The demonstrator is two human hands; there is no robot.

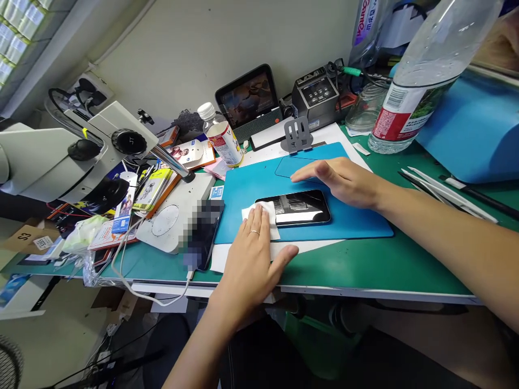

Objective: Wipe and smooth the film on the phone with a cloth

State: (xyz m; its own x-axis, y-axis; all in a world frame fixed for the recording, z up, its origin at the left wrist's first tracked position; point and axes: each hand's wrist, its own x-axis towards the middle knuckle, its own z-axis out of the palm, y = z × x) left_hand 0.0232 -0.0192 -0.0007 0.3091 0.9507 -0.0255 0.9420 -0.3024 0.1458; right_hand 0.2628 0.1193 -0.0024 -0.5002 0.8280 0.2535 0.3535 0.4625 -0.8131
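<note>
A black phone [304,209] lies flat on the blue mat [352,224], its dark glossy face reflecting light. My left hand [253,256] rests palm down with its fingers stretched out, pressing on a white wipe [271,212] that covers the phone's left end. The thumb is spread away from the fingers, and a ring shows on one finger. My right hand [344,181] hovers just above and beyond the phone's right end, fingers extended toward the left, holding nothing visible.
Left of the mat, another phone [206,232] is plugged into a white cable. A microscope [101,140] overhangs the cluttered left side. Behind are a drink bottle [224,140], a gray stand [299,135] and a screen [249,100]. A large water bottle [421,81] and tweezers [450,194] are at right.
</note>
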